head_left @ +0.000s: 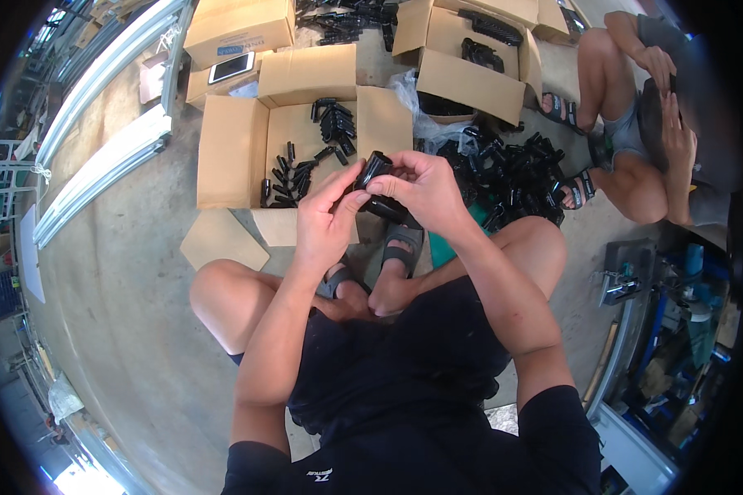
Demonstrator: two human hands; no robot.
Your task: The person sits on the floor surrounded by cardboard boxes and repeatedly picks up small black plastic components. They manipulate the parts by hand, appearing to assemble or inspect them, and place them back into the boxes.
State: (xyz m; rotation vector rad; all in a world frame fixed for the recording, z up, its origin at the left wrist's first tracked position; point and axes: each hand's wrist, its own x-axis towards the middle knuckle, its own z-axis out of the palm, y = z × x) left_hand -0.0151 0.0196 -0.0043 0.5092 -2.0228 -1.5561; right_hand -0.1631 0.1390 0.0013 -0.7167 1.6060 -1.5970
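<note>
Left hand (326, 210): thumb and fingers pinch the black piece from its left, above the near right part of the open carton (231, 153).
Black piece (375, 171): short, glossy cylinder with bright reflections, tilted, its upper end leaning right; held up between both hands, in front of the carton's right flap. Fingertips cover its lower part.
Right hand (421, 186): thumb and fingers grip the same piece from its right.
Dark tube (384, 209): just below the hands, near the carton; partly hidden, so whether it joins the held piece cannot be told.
Metal profiles (103, 186): long, pale, well left of the carton.
Cardboard sheet (223, 241): on the floor, at the carton's near left corner.
White device (232, 68): flat, on a box behind the carton's left side.
Small black parts (336, 124): loosely grouped inside the carton.
Clear plastic (421, 111): crumpled, beside the carton's right flap.
Second carton (470, 81): flaps spread, right of the first and farther back, dark parts inside.
Heap (528, 177): many black pieces, right of the carton, crowding the floor.
Co-worker (673, 49): seated far right of the carton, hands together.
</note>
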